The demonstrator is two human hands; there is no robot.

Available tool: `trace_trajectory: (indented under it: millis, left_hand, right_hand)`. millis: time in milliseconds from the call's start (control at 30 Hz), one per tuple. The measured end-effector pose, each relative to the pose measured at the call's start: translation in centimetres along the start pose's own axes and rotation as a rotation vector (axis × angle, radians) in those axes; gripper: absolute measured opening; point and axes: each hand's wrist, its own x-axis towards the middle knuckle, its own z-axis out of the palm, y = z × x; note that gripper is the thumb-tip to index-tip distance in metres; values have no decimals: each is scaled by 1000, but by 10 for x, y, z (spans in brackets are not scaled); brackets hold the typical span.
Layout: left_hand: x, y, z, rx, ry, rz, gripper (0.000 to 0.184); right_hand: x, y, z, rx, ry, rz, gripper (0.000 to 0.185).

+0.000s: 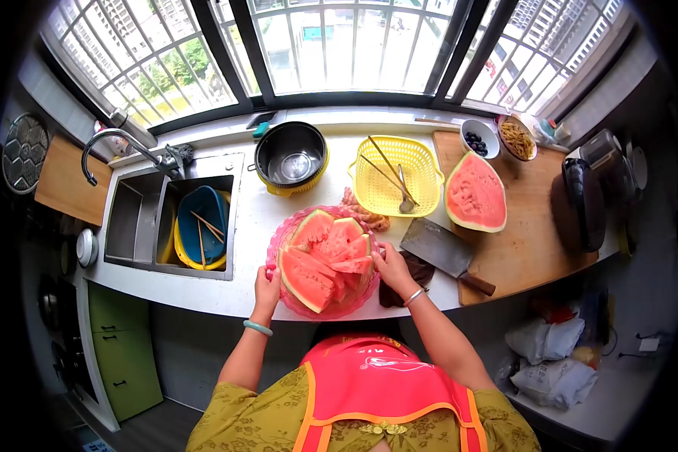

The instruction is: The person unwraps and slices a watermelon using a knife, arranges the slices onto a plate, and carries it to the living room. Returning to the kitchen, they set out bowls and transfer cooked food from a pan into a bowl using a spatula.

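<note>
A pink scalloped fruit plate (348, 307) piled with cut watermelon slices (306, 277) sits at the counter's front edge. My left hand (267, 289) grips its left rim, fingers curled around the edge. On the opposite side, my right hand (393, 270) holds the right rim close to the slices. Just right of that hand lies a cleaver (438, 247), its wooden handle resting on the cutting board (531, 248). A dark cloth (413, 280) is bunched under my right wrist. Farther back on the board stands a large cut piece of watermelon (476, 194).
A yellow basket (429, 154) holds chopsticks and a spoon. Left of it is a black pot (292, 154). The sink (132, 218) contains a blue basin (196, 207). Two bowls, one with dark fruit (476, 142), stand at the back right, near a dark appliance (576, 203).
</note>
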Motion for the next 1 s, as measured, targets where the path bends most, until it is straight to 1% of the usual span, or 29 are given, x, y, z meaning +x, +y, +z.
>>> trace_trajectory:
  millis: [33,67,100,167,200,300,333,367,400,500,533,567,600,667,700,767,800,833,867,900,933,967,1000]
  left_hand:
    - [0,-12,7,-60,94,117,19]
    - [-5,-2,12,-50,189,207,13]
    - [-7,-1,12,-36,173,220,13]
    - [-8,6,14,-26,202,302,10]
    - [-13,10,15,-73,187,306,7]
    - [-44,25,14,-58,136,415,6]
    - [-58,34,15,-44,98,442,7]
    - [-71,47,20,-3,101,564,8]
    - [-86,57,24,-45,16,476,8]
    - [-138,96,68,-101,-154,554,8]
    - [-156,107,90,-78,-228,555,8]
    - [-174,112,110,-53,-286,547,8]
    - [-198,115,136,-60,-333,559,8]
    - [-251,127,190,-126,-541,672,8]
    - [-273,123,219,-103,-610,679,8]
    - [-312,110,276,-40,-792,687,7]
    - [-366,142,298,-63,-894,620,5]
    - [-390,132,323,-59,-1007,599,4]
    - [-423,131,345,-57,-1095,615,4]
    - [-456,131,367,-55,-1180,635,3]
    - [-490,131,386,-40,-1243,715,3]
    - [-519,127,406,-10,-1311,710,3]
    - [-548,122,425,-2,-1358,767,3]
  right_hand:
    - [3,6,5,-69,11,22,31]
    - [7,15,13,-108,85,-107,26]
    - [6,19,17,-92,103,-99,26]
    - [4,23,16,-170,119,-112,23]
    - [-7,22,13,-126,151,-132,22]
    - [-49,35,2,-23,262,-158,21]
    - [-69,38,-5,7,284,-131,21]
    - [-92,40,-14,36,319,-94,21]
    - [-117,41,-27,71,375,-87,20]
    - [-192,66,-66,137,558,-40,18]
    - [-221,76,-83,127,690,-83,15]
    - [-252,87,-100,120,739,-48,15]
    - [-284,99,-116,136,830,-11,14]
    - [-346,130,-143,114,1023,23,12]
    - [-381,148,-153,108,1104,52,12]
    - [-456,165,-176,123,1256,152,13]
    - [-491,166,-198,124,1298,209,13]
    - [-524,185,-198,100,1383,303,14]
    - [-557,198,-200,83,1449,408,15]
    - [-585,211,-201,73,1496,434,15]
    - [-613,224,-203,78,1596,503,16]
    - [-641,235,-205,87,1697,574,16]
    - [-666,243,-207,108,1764,620,15]
